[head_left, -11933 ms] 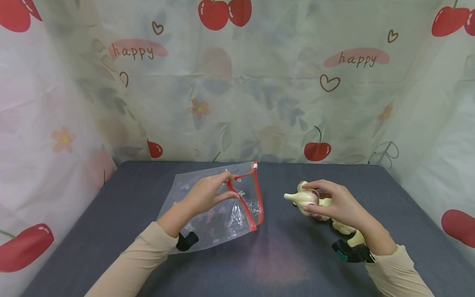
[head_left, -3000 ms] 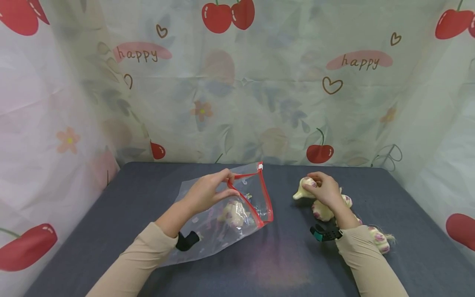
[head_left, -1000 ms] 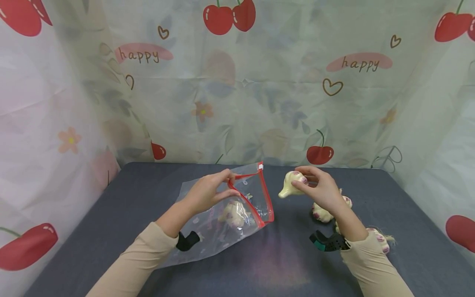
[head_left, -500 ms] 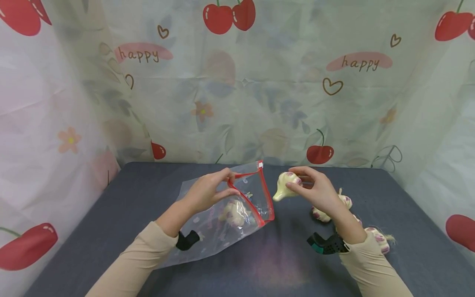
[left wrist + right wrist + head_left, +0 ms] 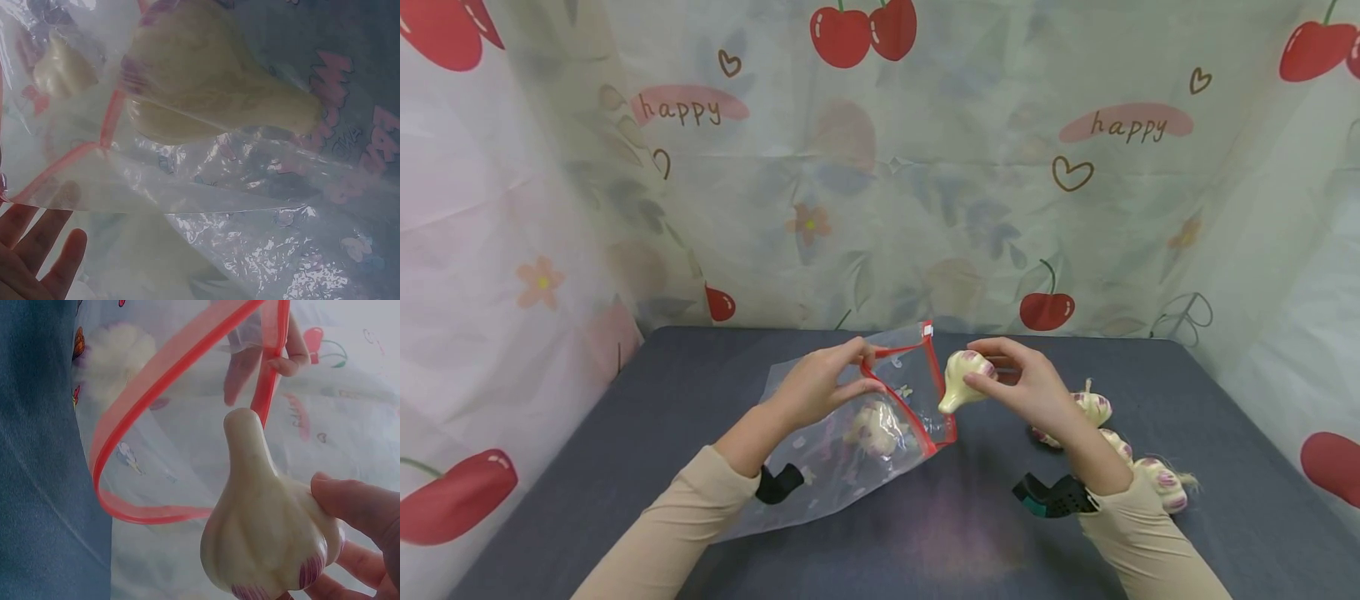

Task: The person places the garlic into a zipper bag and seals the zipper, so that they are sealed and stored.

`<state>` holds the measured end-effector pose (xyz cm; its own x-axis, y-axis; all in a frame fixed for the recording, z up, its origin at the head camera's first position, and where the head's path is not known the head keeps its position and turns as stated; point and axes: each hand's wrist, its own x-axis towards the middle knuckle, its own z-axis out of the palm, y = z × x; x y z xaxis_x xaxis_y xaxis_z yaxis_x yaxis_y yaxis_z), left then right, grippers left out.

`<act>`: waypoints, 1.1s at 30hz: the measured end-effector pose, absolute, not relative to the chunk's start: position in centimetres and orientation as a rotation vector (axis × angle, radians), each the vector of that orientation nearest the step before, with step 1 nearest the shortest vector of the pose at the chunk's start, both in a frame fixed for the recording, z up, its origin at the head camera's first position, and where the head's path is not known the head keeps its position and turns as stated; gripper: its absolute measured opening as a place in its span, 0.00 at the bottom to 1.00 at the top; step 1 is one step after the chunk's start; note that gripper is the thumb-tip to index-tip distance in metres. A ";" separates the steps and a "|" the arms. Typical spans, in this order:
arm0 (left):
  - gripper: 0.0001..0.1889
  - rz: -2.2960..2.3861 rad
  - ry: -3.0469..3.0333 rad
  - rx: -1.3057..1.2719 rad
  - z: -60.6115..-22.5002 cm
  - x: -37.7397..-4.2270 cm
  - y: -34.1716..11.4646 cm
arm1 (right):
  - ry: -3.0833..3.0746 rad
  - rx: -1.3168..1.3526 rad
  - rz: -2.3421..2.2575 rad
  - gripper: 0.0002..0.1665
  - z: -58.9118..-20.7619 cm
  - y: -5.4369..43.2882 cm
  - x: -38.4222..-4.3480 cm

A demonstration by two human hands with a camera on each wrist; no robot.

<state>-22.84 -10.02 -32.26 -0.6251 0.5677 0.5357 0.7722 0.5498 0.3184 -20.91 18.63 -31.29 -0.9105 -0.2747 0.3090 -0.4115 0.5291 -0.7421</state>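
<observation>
My left hand (image 5: 827, 379) grips the red-edged mouth of a clear zip bag (image 5: 820, 487), thumb and fingers spread so the mouth gapes to the right. Inside the bag lies a garlic bulb (image 5: 876, 429), large through the plastic in the left wrist view. Thumb and fingers of my right hand (image 5: 1033, 392) hold another garlic bulb (image 5: 964, 379) right at the mouth, its stem pointing down and left. In the right wrist view that bulb (image 5: 269, 525) is in front of the red zip strip (image 5: 150, 384), with left-hand fingers (image 5: 290, 359) on the strip's far side.
More garlic bulbs (image 5: 1161, 483) lie on the dark tabletop (image 5: 970, 533) beyond and beside my right forearm, which partly hides some. A printed curtain (image 5: 887, 208) surrounds the table at the back and sides.
My right hand has picked a bulb off the table and carried it left to the bag's mouth. The left hand keeps its hold; the bag was without a bulb in the oldest frame.
</observation>
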 end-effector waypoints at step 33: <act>0.16 -0.759 -2.412 -1.096 -31.9 -22.6 -9.9 | -2.600 0.814 1.399 0.22 -32.8 15.6 -20.9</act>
